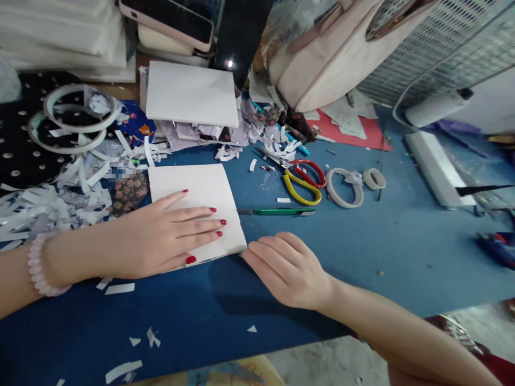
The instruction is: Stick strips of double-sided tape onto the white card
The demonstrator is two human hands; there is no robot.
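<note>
A stack of white paper sheets (193,187) lies on the blue table top (402,241). My left hand (161,238) rests flat on it, fingers stretched out and spread, red nails showing. My right hand (287,268) sits at the stack's near right corner with its fingers curled under; the fingertips touch the paper's edge and whatever they pinch is hidden. A green craft knife (277,212) lies just beyond the right hand.
Red-and-yellow scissors (303,179) and two tape rolls (346,187) lie to the right. Paper scraps (52,198) pile at the left, with large tape rings (76,115) behind. Another white stack (191,94), a pink bag (333,53) and a white mesh object (442,43) stand at the back.
</note>
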